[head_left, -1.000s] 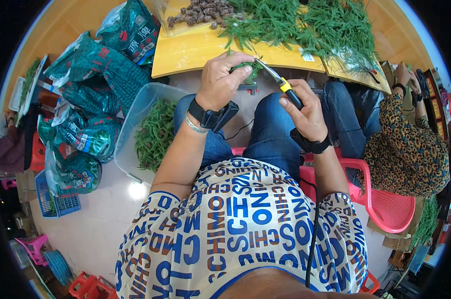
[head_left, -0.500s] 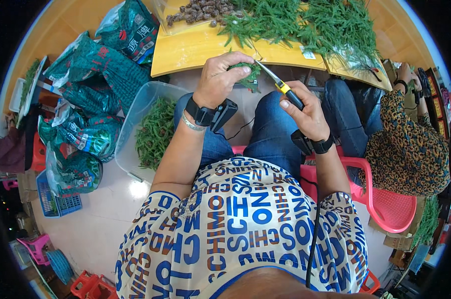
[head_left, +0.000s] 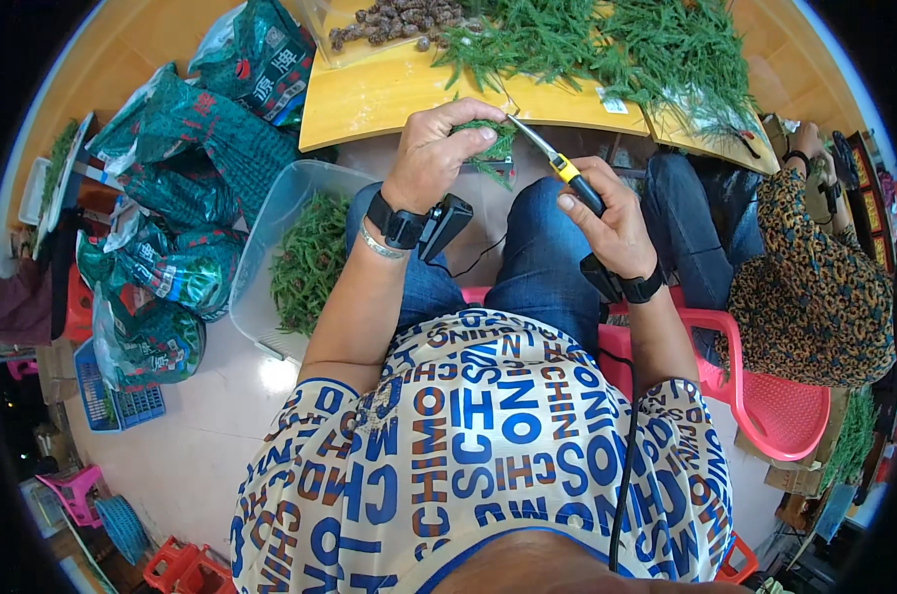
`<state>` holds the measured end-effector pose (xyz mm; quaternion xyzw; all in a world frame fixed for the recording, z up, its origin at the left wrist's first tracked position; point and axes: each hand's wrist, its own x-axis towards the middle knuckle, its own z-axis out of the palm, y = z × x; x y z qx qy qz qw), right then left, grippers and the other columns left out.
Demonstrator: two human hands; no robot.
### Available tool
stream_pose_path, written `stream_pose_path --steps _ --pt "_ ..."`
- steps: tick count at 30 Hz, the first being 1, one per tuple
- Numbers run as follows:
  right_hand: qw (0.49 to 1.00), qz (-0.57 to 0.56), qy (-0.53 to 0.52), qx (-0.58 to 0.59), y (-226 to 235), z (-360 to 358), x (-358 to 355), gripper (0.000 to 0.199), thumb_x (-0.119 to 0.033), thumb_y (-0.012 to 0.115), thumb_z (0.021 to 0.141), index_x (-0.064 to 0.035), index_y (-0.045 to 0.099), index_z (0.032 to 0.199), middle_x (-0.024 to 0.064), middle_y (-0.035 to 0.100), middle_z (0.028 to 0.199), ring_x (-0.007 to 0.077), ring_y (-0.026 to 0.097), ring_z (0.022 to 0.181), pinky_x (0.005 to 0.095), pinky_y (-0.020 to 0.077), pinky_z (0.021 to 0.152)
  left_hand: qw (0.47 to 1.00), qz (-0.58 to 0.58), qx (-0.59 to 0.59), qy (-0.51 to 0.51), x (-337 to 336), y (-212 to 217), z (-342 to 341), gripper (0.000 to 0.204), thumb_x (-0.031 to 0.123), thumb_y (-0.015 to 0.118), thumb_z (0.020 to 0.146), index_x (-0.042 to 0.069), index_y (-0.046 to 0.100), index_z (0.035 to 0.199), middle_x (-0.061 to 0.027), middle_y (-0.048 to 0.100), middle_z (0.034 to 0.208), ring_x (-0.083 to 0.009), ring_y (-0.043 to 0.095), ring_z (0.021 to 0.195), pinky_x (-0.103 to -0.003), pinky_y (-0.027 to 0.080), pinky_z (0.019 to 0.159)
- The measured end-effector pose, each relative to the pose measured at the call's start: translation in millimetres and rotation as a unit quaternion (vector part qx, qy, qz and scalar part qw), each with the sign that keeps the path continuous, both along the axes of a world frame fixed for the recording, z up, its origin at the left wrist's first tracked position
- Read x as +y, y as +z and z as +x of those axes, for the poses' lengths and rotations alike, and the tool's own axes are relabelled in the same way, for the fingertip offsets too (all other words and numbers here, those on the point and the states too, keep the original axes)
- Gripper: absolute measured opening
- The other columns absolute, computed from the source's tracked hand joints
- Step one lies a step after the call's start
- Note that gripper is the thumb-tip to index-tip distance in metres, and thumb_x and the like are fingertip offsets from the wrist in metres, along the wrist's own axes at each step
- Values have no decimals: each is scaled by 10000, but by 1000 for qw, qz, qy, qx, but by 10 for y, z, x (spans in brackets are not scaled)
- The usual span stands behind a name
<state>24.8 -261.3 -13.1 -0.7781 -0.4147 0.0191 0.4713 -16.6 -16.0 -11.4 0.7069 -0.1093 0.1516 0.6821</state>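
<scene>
Pinched between the thumb and forefinger of my left hand (head_left: pixel 427 163) is a green artificial pine sprig (head_left: pixel 495 158), its leafy part hanging below the fingers. My right hand (head_left: pixel 617 223) is wrapped round the yellow and black handles of long-nose pliers (head_left: pixel 540 142). Their narrow metal tip reaches up and left to my left fingertips, by the sprig's end. A thin stem or wire sticks up there; whether the jaws grip it is too small to tell. Both hands are above my lap, just before the table's near edge.
On the yellow table (head_left: pixel 389 94) lie brown pine cones (head_left: pixel 399 20) and heaped green sprigs (head_left: pixel 666 59). A clear bin (head_left: pixel 255 262) of greenery stands left of my legs, beside green bags (head_left: pixel 221 148). A pink chair (head_left: pixel 780 406) and another person (head_left: pixel 810 287) are at right.
Both hands keep nearly the same place and grip. The sprig has shifted very slightly left under my left fingers, and the pliers have tilted a little.
</scene>
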Motion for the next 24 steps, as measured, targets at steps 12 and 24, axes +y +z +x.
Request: stream_pose_path --steps 12,24 --pt "901 80 162 393 -61 64 -84 348 -311 633 895 8 609 1031 92 583 917 138 550 684 232 426 569 994 94 -55 -2 12 83 -36 276 118 560 833 17 647 1075 -65 648 920 -146 586 816 -278 462 756" --pt "754 172 326 544 -219 149 -120 358 -287 627 895 29 590 1061 131 591 933 194 571 698 253 452 587 990 83 -69 -86 3 64 -1 285 155 566 846 24 630 1091 -105 665 991 -183 611 928 -288 459 843"
